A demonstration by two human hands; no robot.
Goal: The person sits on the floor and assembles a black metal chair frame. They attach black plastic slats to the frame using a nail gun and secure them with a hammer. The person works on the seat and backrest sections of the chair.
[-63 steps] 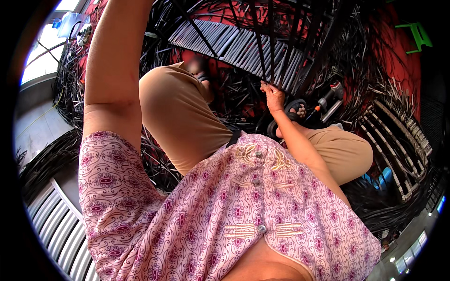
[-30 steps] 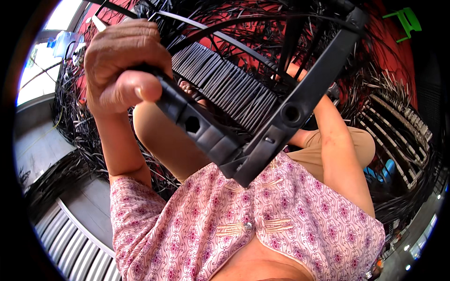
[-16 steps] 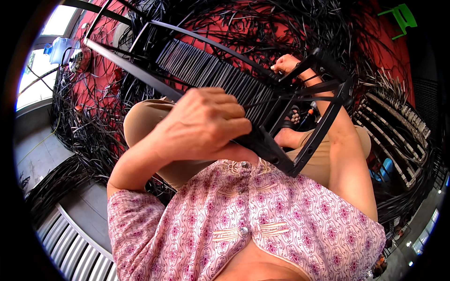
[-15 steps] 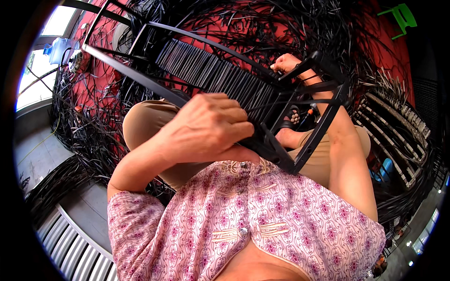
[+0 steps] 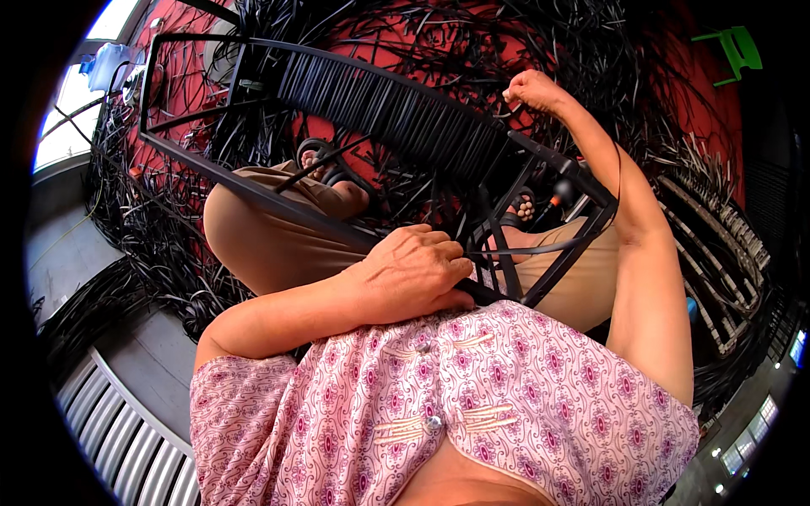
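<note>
A black metal frame (image 5: 291,205), shaped like part of a chair, lies across my lap with dark flat strips (image 5: 396,101) wound closely side by side along one section. My left hand (image 5: 415,268) is closed over the frame's near rail, close to my shirt. Beyond the frame's far corner, my right hand (image 5: 537,89) is raised in a fist or pinch; what its fingers hold is hidden. A loose black strip (image 5: 540,248) runs across the frame's right end and curves up near my right forearm.
Tangled black strips (image 5: 169,253) cover much of the red floor covering (image 5: 371,38). An orange-and-black tool (image 5: 555,201) lies by my sandalled foot. A bundle of strips (image 5: 704,244) is at right, a green stool (image 5: 739,52) far right, a slatted grey metal piece (image 5: 126,430) lower left.
My right hand has moved up and away from the wound section. The frame has turned, its left end swinging lower, and my left hand has shifted slightly down and right with the rail.
</note>
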